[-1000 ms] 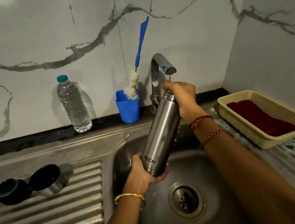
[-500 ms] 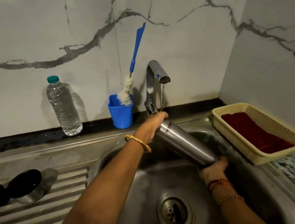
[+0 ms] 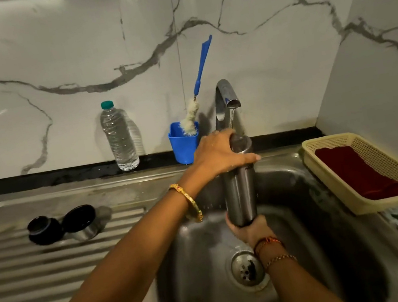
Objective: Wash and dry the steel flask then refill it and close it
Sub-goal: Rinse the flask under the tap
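From the head camera, the steel flask [image 3: 239,191] stands nearly upright over the sink basin [image 3: 340,245], its open mouth just under the tap [image 3: 226,98], from which a thin stream of water falls. The left hand [image 3: 220,156] wraps the flask's neck, fingers [image 3: 248,159] curled and pressed together around it. The right hand [image 3: 249,229] cups the base from below, its fingers closed on the metal. On the ribbed drainboard [image 3: 55,275] to the left lie the black stopper [image 3: 44,229] and the steel cap [image 3: 81,223], touching. Behind stand a plastic water bottle [image 3: 119,138] and a blue cup [image 3: 184,142] holding a bottle brush [image 3: 198,90]. A cream basket [image 3: 342,192] with a red cloth [image 3: 362,171] sits right.
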A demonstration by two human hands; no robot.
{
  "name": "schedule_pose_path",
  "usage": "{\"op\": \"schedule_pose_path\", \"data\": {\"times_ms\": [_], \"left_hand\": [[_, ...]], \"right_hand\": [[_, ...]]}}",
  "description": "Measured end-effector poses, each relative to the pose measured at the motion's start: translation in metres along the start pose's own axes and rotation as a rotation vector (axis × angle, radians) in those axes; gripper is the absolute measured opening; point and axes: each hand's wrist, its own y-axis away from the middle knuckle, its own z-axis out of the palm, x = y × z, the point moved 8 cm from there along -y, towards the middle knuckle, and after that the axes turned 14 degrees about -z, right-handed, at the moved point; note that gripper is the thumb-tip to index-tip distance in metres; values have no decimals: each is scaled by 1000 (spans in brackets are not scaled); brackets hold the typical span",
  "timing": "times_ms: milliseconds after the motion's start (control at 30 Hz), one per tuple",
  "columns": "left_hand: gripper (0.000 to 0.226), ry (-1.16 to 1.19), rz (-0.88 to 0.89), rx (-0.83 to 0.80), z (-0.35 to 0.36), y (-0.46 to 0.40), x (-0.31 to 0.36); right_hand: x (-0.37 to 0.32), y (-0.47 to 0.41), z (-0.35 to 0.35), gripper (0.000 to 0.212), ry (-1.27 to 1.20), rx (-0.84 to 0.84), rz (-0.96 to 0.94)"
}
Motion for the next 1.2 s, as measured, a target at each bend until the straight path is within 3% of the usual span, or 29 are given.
{"op": "schedule_pose_path", "data": {"times_ms": [33,200,333,500,600,700,833,900,1033,1200], "left_hand": [[73,49,14,9,-9,9,2],[81,468,-25,-78,-24,42,-3],[80,728,-128,29,-23,49,-23],[78,667,-199,237,-9,64,-31],[76,632,-272,329,0,72,-40],[72,701,-346,373,-4,78,-56],[77,821,-324,377,-24,83,-59],[84,850,-282,361,-35,89,-58],[76,917,-178,302,-64,105,-66],[81,903,-79,199,-113,126,-122]], "right_hand": [[7,0,10,36,68,-141,51],[15,6,17,35,301,-250,0],[2,12,9,48,585,-290,-132],[-2,6,-4,46,910,-352,-79],[-16,1,4,37,1315,-461,-391],[-24,11,22,41,1514,-767,-673],[-9,68,34,84,1603,-1389,-618],[2,93,38,101,1649,-1577,-672],[25,117,48,107,1730,-1535,-1047],[93,153,54,93,1606,-1587,-1128]]}}
